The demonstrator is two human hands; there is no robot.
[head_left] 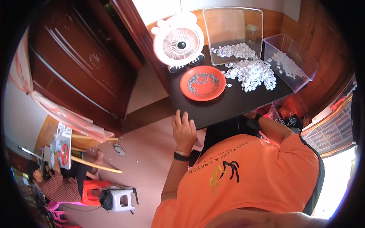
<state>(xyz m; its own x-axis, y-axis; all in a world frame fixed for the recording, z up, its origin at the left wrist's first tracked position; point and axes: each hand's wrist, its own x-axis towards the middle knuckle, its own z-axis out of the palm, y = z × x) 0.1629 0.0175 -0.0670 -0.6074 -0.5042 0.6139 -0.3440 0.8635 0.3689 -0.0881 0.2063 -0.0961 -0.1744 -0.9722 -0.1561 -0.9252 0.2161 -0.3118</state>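
My left hand point(184, 131) rests at the near left edge of a black table point(213, 110), its fingers stretched out and holding nothing. My right hand point(251, 115) is by the table's near edge, lower right; its fingers are mostly hidden. On the table, a round red plate point(185, 85) carries a ring of small, thin grey metal pieces. To its right lies a heap of small white pieces point(253, 74), too small to name. A clear plastic box point(304, 72) with more white pieces stands at the right.
Behind the heap stands a clear rectangular panel or tray point(232, 32). A pink-and-white animal-shaped fan point(181, 42) is at the back left. At far left, another person point(61, 186) sits at a small table. A red stool point(90, 193), a white stool point(121, 199) and a slipper point(119, 149) are on the floor.
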